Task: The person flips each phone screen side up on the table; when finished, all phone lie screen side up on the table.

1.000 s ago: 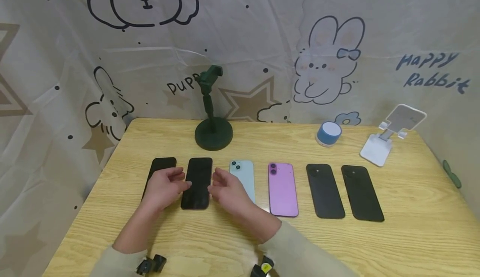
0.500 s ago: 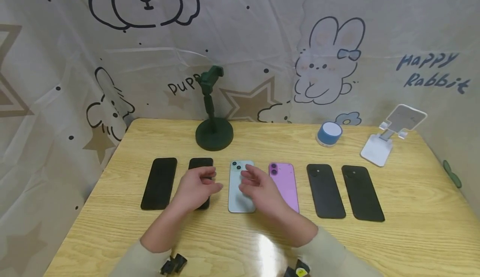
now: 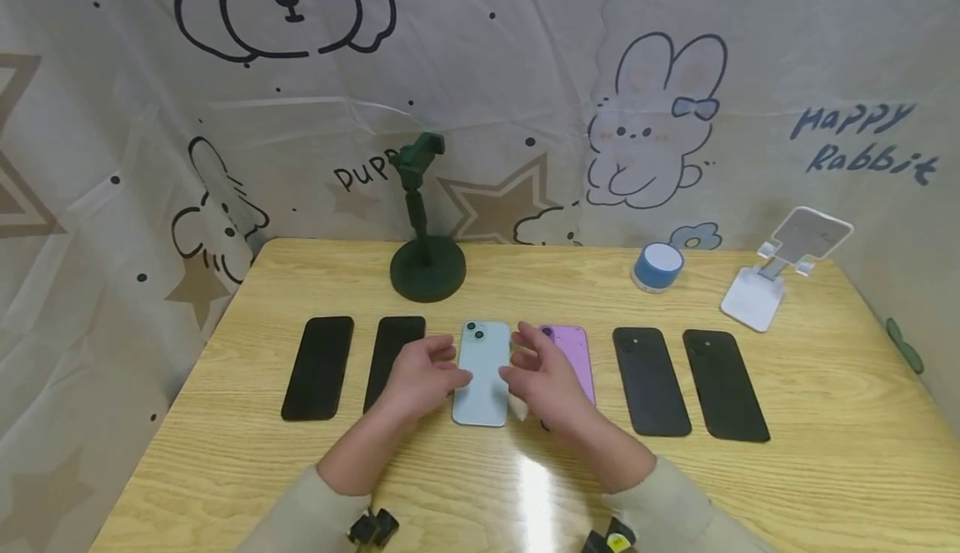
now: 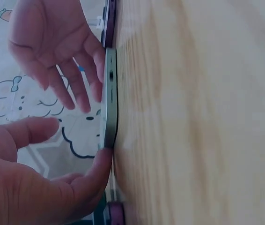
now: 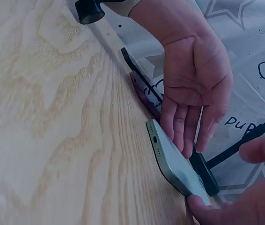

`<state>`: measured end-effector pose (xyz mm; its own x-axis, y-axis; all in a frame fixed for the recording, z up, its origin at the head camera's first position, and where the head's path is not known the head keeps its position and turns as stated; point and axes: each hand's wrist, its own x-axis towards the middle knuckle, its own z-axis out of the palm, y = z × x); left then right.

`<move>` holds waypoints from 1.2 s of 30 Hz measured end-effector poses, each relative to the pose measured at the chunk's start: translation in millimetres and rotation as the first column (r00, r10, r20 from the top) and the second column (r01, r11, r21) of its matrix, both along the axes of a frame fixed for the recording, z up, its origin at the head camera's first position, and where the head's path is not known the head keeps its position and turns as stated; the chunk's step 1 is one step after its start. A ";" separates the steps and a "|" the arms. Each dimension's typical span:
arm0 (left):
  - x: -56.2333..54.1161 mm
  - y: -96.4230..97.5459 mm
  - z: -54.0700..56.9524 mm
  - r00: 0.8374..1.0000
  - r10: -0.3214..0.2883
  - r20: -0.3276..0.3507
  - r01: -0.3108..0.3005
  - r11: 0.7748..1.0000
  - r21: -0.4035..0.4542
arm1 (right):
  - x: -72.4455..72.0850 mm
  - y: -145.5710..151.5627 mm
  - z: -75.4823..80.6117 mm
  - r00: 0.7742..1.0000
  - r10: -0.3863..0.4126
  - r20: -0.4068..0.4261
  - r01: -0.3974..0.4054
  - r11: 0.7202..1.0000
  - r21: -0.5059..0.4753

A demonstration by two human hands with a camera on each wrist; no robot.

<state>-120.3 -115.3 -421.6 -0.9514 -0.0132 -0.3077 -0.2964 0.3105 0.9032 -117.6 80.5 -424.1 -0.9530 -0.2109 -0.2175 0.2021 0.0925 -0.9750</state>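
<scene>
A light-blue phone lies back up on the table, its camera end away from me. My left hand is at its left side, partly over a dark phone. My right hand is at its right side, covering part of a pink phone. Both hands have loosely bent, spread fingers. In the left wrist view, a left-hand finger meets the edge of the light-blue phone. Fingers of the right hand touch its near edge in the right wrist view.
Left of these lies another dark phone; to the right are two black phones. Behind stand a green phone holder, a blue-and-white cylinder and a white folding stand. A printed cloth hangs at the table's back.
Both hands have moved right, from around the second phone from the left to around the light-blue phone. The phones stay in about the same places.
</scene>
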 end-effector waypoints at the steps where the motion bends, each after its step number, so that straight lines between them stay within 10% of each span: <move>1: 0.2 0.7 -0.3 1.000 0.016 0.004 -0.016 1.000 0.020 | -0.3 -0.4 -0.6 1.000 -0.008 -0.005 0.008 1.000 -0.010; 20: 6.5 10.7 -12.0 0.981 0.183 0.065 -0.194 0.932 0.307 | -5.3 -12.0 -14.9 0.984 -0.176 -0.002 0.176 0.984 0.010; 36: 2.3 4.2 -1.1 0.999 0.041 -0.025 -0.021 0.850 0.526 | -2.2 -12.6 -11.9 0.997 -0.015 -0.080 0.016 1.000 0.011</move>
